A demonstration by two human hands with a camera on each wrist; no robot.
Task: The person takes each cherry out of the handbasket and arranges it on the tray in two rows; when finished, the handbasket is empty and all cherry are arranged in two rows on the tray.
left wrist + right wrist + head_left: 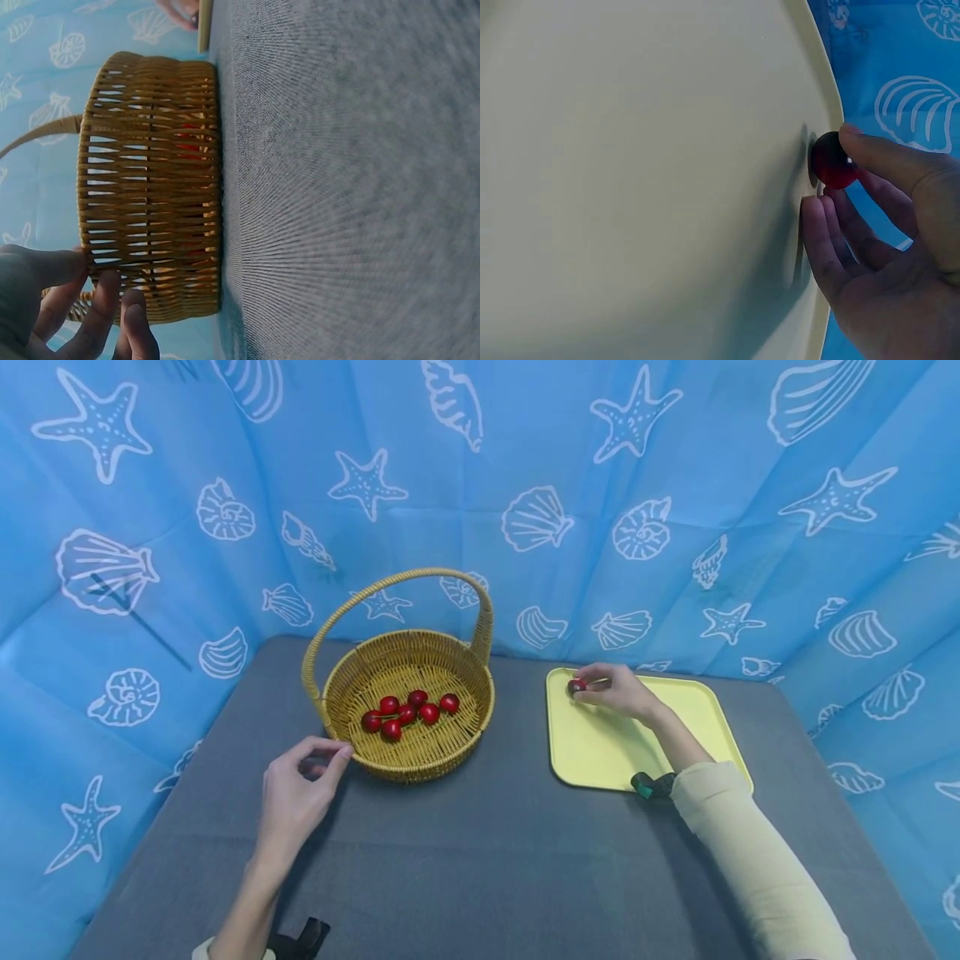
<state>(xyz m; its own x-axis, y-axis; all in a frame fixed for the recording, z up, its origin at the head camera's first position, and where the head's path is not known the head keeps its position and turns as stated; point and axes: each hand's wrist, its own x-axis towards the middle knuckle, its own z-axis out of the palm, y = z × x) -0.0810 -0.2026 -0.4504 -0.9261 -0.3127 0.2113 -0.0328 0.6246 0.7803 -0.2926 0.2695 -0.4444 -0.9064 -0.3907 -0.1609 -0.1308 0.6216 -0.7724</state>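
On the left, a woven wicker basket [408, 770] with a tall arched handle holds several dark red cherries [407, 714] on its floor. My left hand [296, 789] pinches the basket's near-left rim between thumb and fingers; the left wrist view shows the fingertips at the rim of the woven wall [150, 180]. Over the far-left corner of a pale yellow tray [600, 752], my right hand [618, 693] pinches one cherry [832, 161] between thumb and fingers. In the right wrist view the other fingertips come right down at the tray surface [667, 150].
A grey cloth [480, 860] covers the table under basket and tray. Behind it hangs a blue curtain [465, 485] printed with white shells and starfish. A black wrist device [652, 785] on the right arm overlaps the tray's near edge.
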